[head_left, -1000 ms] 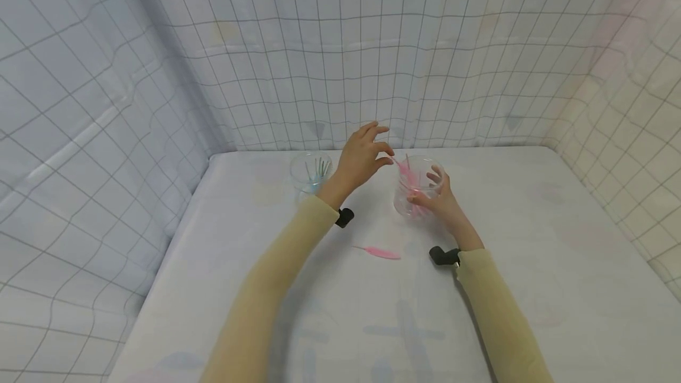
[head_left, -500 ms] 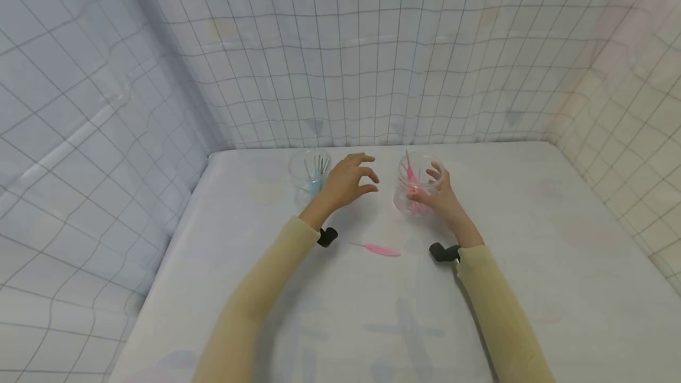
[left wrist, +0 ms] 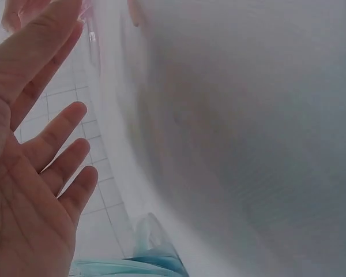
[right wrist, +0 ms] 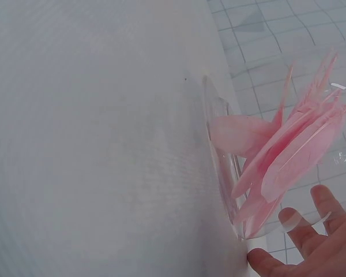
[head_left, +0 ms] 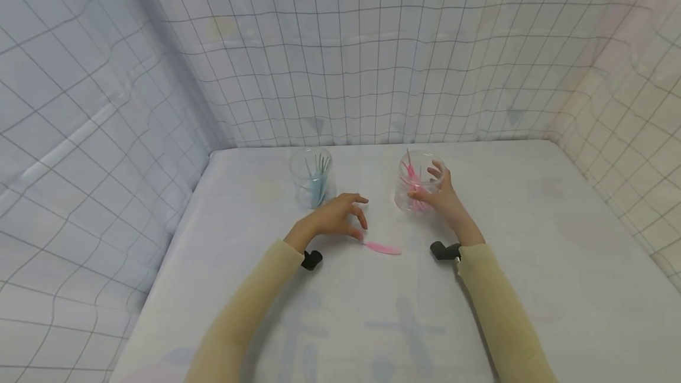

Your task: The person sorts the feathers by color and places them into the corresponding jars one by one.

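A single pink feather (head_left: pixel 382 248) lies flat in the middle of the white-covered table. My left hand (head_left: pixel 336 217) is low over the table with its thumb and fingertips right at the feather's quill end, which they hide. In the left wrist view the other fingers (left wrist: pixel 57 135) are spread and relaxed. My right hand (head_left: pixel 443 195) grips the right side of a clear cup (head_left: pixel 400 197), thumb at the front and fingers round the back. Several pink feathers (right wrist: pixel 303 150) lean inside this cup, quills up.
Farther left stands another clear cup (head_left: pixel 299 191) holding several light blue feathers (head_left: pixel 317 185). White grid-patterned curtains (head_left: pixel 372 75) enclose the table (head_left: pixel 532 288) at the back and both sides. Black camera mounts (head_left: pixel 312 260) sit at both wrists.
My left hand has released a pink feather into the right cup, then come back toward me and down to the feather on the table. My right hand stays on the cup.
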